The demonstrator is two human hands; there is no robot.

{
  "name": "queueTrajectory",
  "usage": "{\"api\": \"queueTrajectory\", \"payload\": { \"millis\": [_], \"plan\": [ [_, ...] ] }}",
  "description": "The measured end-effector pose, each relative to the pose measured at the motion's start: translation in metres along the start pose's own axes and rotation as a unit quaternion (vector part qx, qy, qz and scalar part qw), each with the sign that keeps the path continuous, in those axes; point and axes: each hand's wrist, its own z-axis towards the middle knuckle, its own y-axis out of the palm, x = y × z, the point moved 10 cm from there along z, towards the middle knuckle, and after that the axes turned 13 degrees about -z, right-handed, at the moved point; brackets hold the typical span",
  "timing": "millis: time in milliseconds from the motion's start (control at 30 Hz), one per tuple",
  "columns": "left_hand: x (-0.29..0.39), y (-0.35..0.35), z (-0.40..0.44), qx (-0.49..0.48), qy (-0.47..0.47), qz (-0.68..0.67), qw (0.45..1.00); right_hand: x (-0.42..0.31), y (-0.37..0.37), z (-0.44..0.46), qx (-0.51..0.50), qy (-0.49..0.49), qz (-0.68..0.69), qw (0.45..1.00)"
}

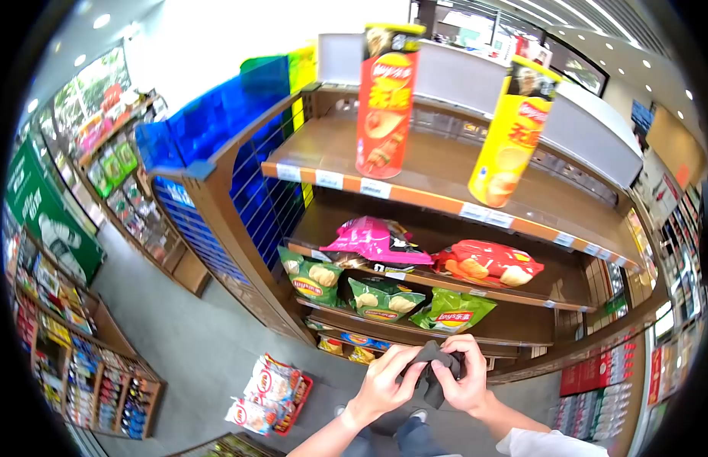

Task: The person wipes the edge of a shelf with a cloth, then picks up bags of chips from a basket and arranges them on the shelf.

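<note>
A dark grey cloth (430, 364) is pinched between my two hands, in front of the lower shelves. My left hand (386, 383) has its fingers closed on the cloth's left side. On its right side my right hand (464, 378) grips it, thumb and fingers bent. Beyond the hands, a green chip bag (383, 298) and a lighter green bag (453, 310) lie on a low shelf. Above them are a pink bag (375, 241) and a red bag (487, 263). A red canister (387, 103) and a yellow canister (514, 133) stand on the top shelf (445, 164).
On the floor at lower left, a red basket (299, 404) sits beside white snack packs (272, 385). Blue panels (209, 114) line the shelf's left end. Stocked shelves (102, 373) stand at far left, and red boxes (598, 375) at the right.
</note>
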Motion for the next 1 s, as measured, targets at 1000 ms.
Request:
{"api": "queueTrajectory", "payload": {
  "millis": [1000],
  "plan": [
    [0.080,0.293,0.020,-0.298,0.011,-0.116,0.947,0.045,-0.300,-0.117,0.190,0.178,0.016,0.965]
  ]
}}
